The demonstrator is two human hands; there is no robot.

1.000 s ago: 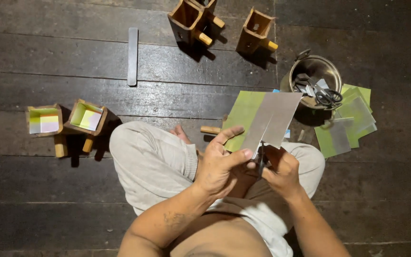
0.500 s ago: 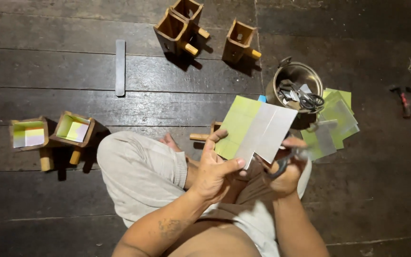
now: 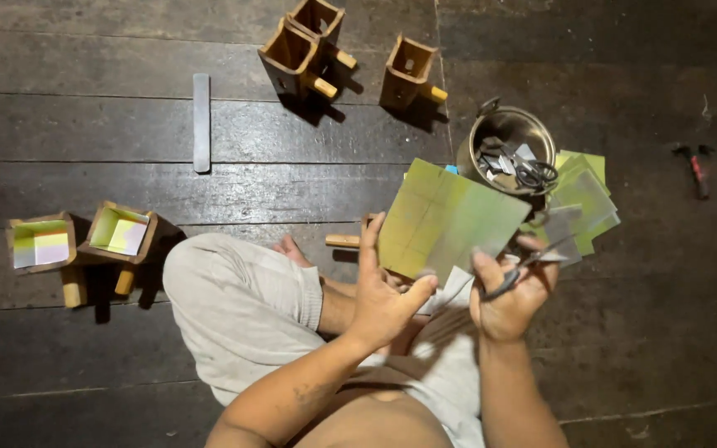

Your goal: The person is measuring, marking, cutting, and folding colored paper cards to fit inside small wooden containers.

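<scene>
Head view, looking down at a person seated cross-legged on a dark plank floor (image 3: 126, 166). The left hand (image 3: 383, 294) pinches the lower left corner of a green-yellow paper sheet (image 3: 450, 220) between thumb and fingers, with the index finger stretched up along the sheet's left edge. The right hand (image 3: 508, 294) is closed around a pair of scissors (image 3: 529, 259), which sit just at the sheet's lower right edge; whether the blades touch the paper cannot be told. The sheet is held up between both hands, above the knees, tilted, roughly square, shaded from yellow to green with faint crease lines across it.

Just beyond the sheet stands a metal pot (image 3: 508, 137) holding another pair of scissors and scraps. A stack of green papers (image 3: 587, 195) lies beside the pot. Three wooden boxes (image 3: 325, 50) with pegs stand farther off. Two paper-lined wooden boxes (image 3: 85, 241) sit to the left, near a flat metal bar (image 3: 201, 120). A small hammer (image 3: 695, 166) lies far right.
</scene>
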